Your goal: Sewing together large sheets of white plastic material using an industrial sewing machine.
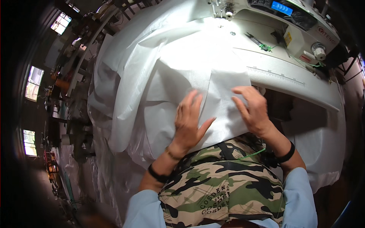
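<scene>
Press lightly, evenly

A broad white woven-plastic sheet (171,85) spans the centre, below the white sewing machine (304,36) at upper right. The bare left grip (188,123) is wide, the bare right grip (253,110) half-curled, both seemingly empty; even palm pressure should prevent puckers.

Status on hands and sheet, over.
Left hand open over sheet; right hand open near its right edge. Glare washes out sheet near machine. Snips lie off sheet.

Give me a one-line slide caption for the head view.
Left hand and right hand over white sheet material, below a sewing machine's bright work light.
</scene>
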Action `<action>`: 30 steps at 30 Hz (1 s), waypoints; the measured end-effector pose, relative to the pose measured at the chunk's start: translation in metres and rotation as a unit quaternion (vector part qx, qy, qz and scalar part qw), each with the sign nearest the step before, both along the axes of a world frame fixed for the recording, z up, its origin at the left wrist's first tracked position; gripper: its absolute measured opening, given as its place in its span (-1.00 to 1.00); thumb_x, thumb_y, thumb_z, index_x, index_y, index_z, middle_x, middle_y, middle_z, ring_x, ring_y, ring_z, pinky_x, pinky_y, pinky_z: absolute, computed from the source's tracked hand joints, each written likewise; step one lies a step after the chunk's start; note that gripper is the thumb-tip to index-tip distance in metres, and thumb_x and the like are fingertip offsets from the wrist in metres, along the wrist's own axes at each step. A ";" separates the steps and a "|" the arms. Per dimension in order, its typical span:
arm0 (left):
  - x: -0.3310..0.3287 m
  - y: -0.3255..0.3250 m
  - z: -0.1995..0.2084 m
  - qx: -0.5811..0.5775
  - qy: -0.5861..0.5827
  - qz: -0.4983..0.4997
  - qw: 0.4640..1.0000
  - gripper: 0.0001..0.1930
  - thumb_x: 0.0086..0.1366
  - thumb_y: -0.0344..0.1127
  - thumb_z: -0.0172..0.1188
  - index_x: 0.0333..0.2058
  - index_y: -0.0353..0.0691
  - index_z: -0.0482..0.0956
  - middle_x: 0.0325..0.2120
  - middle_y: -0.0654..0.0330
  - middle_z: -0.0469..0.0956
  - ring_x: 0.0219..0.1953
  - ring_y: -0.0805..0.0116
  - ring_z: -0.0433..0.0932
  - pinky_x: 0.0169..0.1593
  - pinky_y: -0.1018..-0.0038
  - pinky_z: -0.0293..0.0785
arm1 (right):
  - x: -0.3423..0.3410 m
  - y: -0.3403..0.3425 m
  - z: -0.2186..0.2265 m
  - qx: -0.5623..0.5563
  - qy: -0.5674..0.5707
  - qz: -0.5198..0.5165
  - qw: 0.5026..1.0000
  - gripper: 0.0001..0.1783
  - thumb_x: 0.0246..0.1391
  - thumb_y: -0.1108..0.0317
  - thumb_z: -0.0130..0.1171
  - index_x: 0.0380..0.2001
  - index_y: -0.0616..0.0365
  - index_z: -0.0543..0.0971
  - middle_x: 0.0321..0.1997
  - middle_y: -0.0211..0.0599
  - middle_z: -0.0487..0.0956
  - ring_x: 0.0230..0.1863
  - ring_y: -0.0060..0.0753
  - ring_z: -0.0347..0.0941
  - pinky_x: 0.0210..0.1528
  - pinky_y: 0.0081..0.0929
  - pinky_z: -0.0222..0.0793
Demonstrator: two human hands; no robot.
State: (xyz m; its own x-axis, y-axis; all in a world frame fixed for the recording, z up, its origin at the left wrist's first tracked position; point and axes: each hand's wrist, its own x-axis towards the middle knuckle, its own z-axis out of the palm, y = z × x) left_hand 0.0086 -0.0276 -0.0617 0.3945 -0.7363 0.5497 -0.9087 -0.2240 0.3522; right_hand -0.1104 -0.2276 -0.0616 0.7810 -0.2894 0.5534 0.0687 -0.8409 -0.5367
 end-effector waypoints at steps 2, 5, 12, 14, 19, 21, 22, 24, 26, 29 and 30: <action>0.011 -0.025 -0.015 -0.005 -0.069 0.042 0.997 -0.35 0.09 -0.45 0.32 0.17 -0.40 0.31 0.06 -0.15 0.37 0.09 -0.12 0.38 0.15 0.15 0.34 | 0.017 0.007 0.005 0.132 0.050 0.044 0.989 -0.74 0.18 0.33 0.16 -0.17 0.32 0.56 -0.21 0.01 0.62 -0.19 -0.03 0.58 -0.12 -0.24 0.47; 0.027 -0.018 -0.030 -0.004 -0.055 0.107 0.993 -0.51 0.10 -0.50 0.26 0.05 -0.39 0.42 -0.07 -0.11 0.45 -0.04 -0.10 0.45 0.06 0.17 0.40 | 0.030 0.009 0.009 0.248 0.102 0.068 0.961 -0.68 0.22 0.28 0.12 -0.13 0.35 0.57 -0.18 0.04 0.64 -0.18 -0.06 0.62 -0.10 -0.29 0.51; 0.050 0.022 -0.015 -0.042 0.069 0.096 0.992 -0.88 0.23 -0.47 0.21 -0.25 -0.30 0.55 -0.32 0.03 0.56 -0.28 0.03 0.55 -0.14 0.28 0.47 | 0.065 -0.002 0.024 0.232 0.024 0.092 0.968 -0.70 0.27 0.32 0.08 -0.04 0.29 0.57 -0.24 -0.04 0.63 -0.31 -0.34 0.55 -0.18 -0.43 0.47; 0.053 0.018 -0.010 -0.045 0.092 0.102 0.989 -0.83 0.21 -0.43 0.25 -0.23 -0.31 0.54 -0.30 0.03 0.55 -0.25 0.02 0.55 -0.13 0.27 0.46 | 0.075 -0.002 0.022 0.125 -0.019 0.073 0.989 -0.72 0.26 0.34 0.08 -0.07 0.28 0.58 -0.31 -0.06 0.61 -0.39 -0.37 0.54 -0.29 -0.44 0.47; 0.045 0.002 -0.017 -0.005 -0.002 0.103 0.995 -0.63 0.12 -0.28 0.37 -0.15 -0.31 0.50 -0.20 0.01 0.50 -0.14 -0.01 0.51 -0.07 0.22 0.42 | 0.087 0.004 0.010 0.222 0.020 -0.001 0.975 -0.70 0.27 0.29 0.09 -0.07 0.30 0.57 -0.28 -0.10 0.61 -0.36 -0.42 0.56 -0.30 -0.45 0.48; 0.040 -0.005 -0.023 0.023 -0.060 0.108 0.992 -0.52 0.04 -0.27 0.43 -0.13 -0.35 0.45 -0.19 0.00 0.47 -0.13 -0.01 0.48 -0.07 0.22 0.43 | 0.093 0.004 0.007 0.363 -0.024 -0.023 0.931 -0.62 0.29 0.25 0.08 0.00 0.36 0.49 -0.19 -0.13 0.62 -0.32 -0.46 0.56 -0.31 -0.48 0.49; 0.037 -0.006 -0.025 0.058 -0.052 0.114 0.990 -0.46 0.00 -0.26 0.46 -0.10 -0.34 0.42 -0.16 -0.01 0.44 -0.08 -0.04 0.44 -0.03 0.19 0.40 | 0.096 0.004 0.007 0.483 -0.011 0.026 0.875 -0.52 0.28 0.21 0.10 0.05 0.45 0.40 -0.21 -0.19 0.58 -0.33 -0.48 0.53 -0.34 -0.50 0.49; 0.032 -0.008 -0.027 0.065 -0.023 0.104 0.992 -0.43 -0.01 -0.25 0.47 -0.08 -0.34 0.40 -0.13 -0.02 0.42 -0.06 -0.05 0.43 -0.01 0.19 0.39 | 0.102 0.004 0.007 0.551 0.025 0.065 0.832 -0.51 0.27 0.20 0.12 0.03 0.45 0.39 -0.27 -0.23 0.55 -0.36 -0.51 0.51 -0.36 -0.53 0.48; 0.030 -0.007 -0.026 0.032 0.052 0.093 0.994 -0.36 -0.04 -0.25 0.49 -0.04 -0.35 0.37 -0.08 -0.04 0.39 -0.02 -0.07 0.41 0.04 0.18 0.37 | 0.107 0.006 0.010 0.604 0.069 0.160 0.778 -0.50 0.22 0.13 0.20 -0.07 0.40 0.39 -0.36 -0.33 0.45 -0.43 -0.58 0.43 -0.40 -0.59 0.46; 0.028 -0.004 -0.022 -0.025 -0.018 0.137 0.990 -0.38 0.00 -0.30 0.47 -0.02 -0.38 0.35 -0.05 -0.06 0.37 0.02 -0.07 0.39 0.06 0.16 0.36 | 0.109 0.017 0.011 0.598 0.134 0.201 0.764 -0.52 0.21 0.08 0.23 -0.14 0.33 0.39 -0.35 -0.32 0.45 -0.43 -0.61 0.43 -0.40 -0.62 0.46; 0.030 -0.003 -0.019 -0.027 -0.046 0.160 0.986 -0.48 0.01 -0.38 0.43 -0.08 -0.36 0.41 -0.14 -0.03 0.44 -0.06 -0.04 0.46 0.01 0.17 0.40 | 0.108 0.022 0.011 0.580 0.126 0.217 0.775 -0.55 0.22 0.07 0.23 -0.21 0.31 0.43 -0.35 -0.32 0.45 -0.41 -0.59 0.44 -0.35 -0.61 0.48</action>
State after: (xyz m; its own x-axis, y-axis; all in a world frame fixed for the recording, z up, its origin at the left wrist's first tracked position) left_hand 0.0388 -0.0302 -0.0809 0.5487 -0.5501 0.6295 -0.8230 -0.4877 0.2912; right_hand -0.0023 -0.2060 -0.0510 0.9850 -0.1584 -0.0689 -0.0203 0.2904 -0.9567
